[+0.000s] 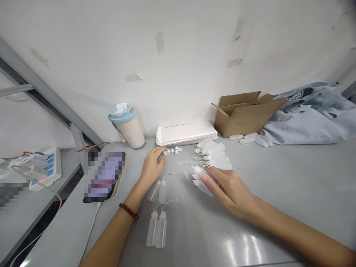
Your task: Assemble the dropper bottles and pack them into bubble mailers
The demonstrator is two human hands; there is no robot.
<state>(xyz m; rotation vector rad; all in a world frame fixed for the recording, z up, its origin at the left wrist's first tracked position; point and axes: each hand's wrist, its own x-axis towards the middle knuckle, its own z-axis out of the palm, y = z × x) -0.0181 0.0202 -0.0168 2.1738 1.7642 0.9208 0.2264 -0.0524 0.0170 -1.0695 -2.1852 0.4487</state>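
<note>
My right hand [226, 185] is closed around a small translucent dropper bottle [205, 174], its pointed white tip facing left. Under and beside that hand lie more such bottles [213, 154], heaped on their sides with thin tubes at the tips. My left hand [152, 163] reaches to a little cluster of white caps [172, 150]. Its fingertips are at the caps, with a gap between thumb and fingers. Nearer to me, two bottles with bent thin tubes [160, 230] lie side by side, and another pair [158, 191] lies just beyond them.
Along the wall stand a cream tumbler with blue lid [128, 128], a stack of flat white boxes [186, 133] and an open cardboard box [244, 116]. Blue cloth [311, 118] lies at right. A phone [107, 176] on a cable and a power strip [48, 168] are at left.
</note>
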